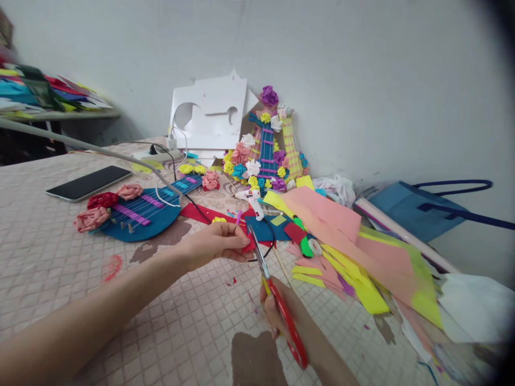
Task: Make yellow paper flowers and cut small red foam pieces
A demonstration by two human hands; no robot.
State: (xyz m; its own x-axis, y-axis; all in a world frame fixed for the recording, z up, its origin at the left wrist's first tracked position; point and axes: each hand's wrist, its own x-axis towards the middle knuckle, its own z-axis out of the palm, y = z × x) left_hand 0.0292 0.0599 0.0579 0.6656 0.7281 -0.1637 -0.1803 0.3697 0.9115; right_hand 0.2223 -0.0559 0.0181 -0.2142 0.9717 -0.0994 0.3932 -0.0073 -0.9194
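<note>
Just right of a blue paper guitar (148,212) lying on the tiled surface (60,252), the left hand (215,244) pinched a small red paper scrap (248,245) at the blades of red-handled scissors (278,298), which the right hand (270,312) gripped, with pink and yellow paper sheets (362,252) spread beyond.

No text, label, brand, number or sign is showing legibly anywhere. The red-handled metal scissors (281,308) are showing no readable mark on blade or handle, and the small red paper piece (248,246) is showing plain colour only. The flat black smartphone (89,182) is lying with a dark, blank screen. Any marking on the small white plastic glue gun (253,201) is too small to read.
</note>
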